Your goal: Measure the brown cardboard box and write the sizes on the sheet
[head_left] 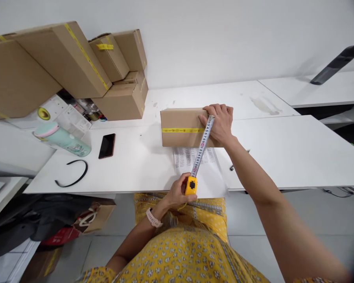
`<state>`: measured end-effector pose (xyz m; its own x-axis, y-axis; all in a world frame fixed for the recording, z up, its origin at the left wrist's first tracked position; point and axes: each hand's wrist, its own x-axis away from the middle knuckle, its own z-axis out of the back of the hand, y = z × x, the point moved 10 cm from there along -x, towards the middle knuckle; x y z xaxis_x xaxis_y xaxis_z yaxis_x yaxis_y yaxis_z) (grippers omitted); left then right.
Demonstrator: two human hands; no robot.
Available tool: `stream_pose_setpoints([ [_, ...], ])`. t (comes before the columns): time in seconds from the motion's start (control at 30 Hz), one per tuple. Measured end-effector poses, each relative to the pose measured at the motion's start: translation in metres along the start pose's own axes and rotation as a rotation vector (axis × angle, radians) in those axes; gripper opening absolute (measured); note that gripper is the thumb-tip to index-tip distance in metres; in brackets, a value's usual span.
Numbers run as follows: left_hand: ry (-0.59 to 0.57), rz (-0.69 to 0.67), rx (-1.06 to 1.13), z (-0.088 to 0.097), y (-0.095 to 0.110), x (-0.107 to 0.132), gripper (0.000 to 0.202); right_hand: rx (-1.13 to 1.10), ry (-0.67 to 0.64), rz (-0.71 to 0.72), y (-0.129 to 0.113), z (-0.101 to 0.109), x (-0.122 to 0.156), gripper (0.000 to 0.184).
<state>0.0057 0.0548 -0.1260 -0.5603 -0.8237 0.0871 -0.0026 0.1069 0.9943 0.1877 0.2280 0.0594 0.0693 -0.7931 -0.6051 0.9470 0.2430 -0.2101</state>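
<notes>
My left hand (pixel 178 192) is closed around a yellow tape measure (pixel 191 186) near the table's front edge. The metal blade (pixel 202 146) runs out of its case, slanting up and to the right across the front of a small cardboard box (pixel 181 138). Yellow tape bands the box, which rests on the white table. At its right end, my right hand (pixel 221 122) grips the box, fingers over the top edge and thumb on the front. The blade's end lies beside that thumb; whether they touch I cannot tell. A printed sheet (pixel 215 177) lies partly under the box.
Several cardboard boxes (pixel 119 103) are stacked at the back left. Nearer are a mint-green bottle (pixel 66 139), a phone (pixel 107 146) and a black headband (pixel 85 171). A dark object (pixel 336 65) leans upright on the right-hand table. A wall stands behind.
</notes>
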Motion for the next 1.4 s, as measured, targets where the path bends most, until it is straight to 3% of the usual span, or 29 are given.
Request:
stream_pose_setpoints([
  [0.17,0.013,-0.040,-0.110,0.005,0.009,-0.004,0.074,-0.029,-0.058,-0.007,0.003,-0.018,0.077,0.051],
  [0.3,0.007,-0.044,-0.110,0.005,0.010,-0.006,0.072,-0.111,-0.070,-0.053,0.005,-0.021,0.089,0.050],
  [0.4,0.013,-0.050,-0.163,0.002,0.014,0.001,0.072,-0.303,-0.018,-0.201,0.013,0.000,0.080,0.061],
  [0.5,-0.035,-0.039,-0.320,-0.007,0.023,0.015,0.075,-0.599,0.142,-0.406,0.030,0.037,0.089,0.074],
  [0.63,-0.149,-0.004,-0.516,-0.023,0.028,0.037,0.080,-0.876,0.325,-0.509,0.042,0.076,0.133,0.055],
  [0.73,-0.138,0.015,-0.554,-0.019,0.023,0.048,0.080,-0.951,0.364,-0.620,0.041,0.079,0.180,0.050],
  [0.8,-0.087,0.036,-0.516,-0.011,0.017,0.052,0.087,-0.956,0.303,-0.672,0.027,0.068,0.208,0.046],
  [0.9,0.004,0.064,-0.456,0.000,0.015,0.056,0.103,-0.931,0.059,-0.673,-0.015,0.038,0.239,0.046],
  [0.97,0.032,0.046,-0.459,0.003,0.022,0.056,0.107,-0.906,-0.098,-0.658,-0.039,0.019,0.255,0.050],
  [1.03,0.057,0.012,-0.491,0.007,0.032,0.056,0.105,-0.841,-0.165,-0.678,-0.042,0.009,0.265,0.049],
  [1.1,0.128,-0.015,-0.538,0.022,0.043,0.056,0.099,-0.729,-0.112,-0.755,-0.016,0.010,0.270,0.048],
  [1.23,0.388,-0.045,-0.732,0.077,0.061,0.056,0.094,-0.300,0.094,-0.962,0.081,0.032,0.269,0.045],
  [1.33,0.528,0.014,-1.002,0.117,0.068,0.051,0.089,-0.024,-0.015,-1.058,0.138,0.026,0.254,0.034],
  [1.4,0.542,0.072,-1.171,0.135,0.067,0.043,0.082,0.069,-0.149,-1.067,0.157,0.012,0.241,0.046],
])
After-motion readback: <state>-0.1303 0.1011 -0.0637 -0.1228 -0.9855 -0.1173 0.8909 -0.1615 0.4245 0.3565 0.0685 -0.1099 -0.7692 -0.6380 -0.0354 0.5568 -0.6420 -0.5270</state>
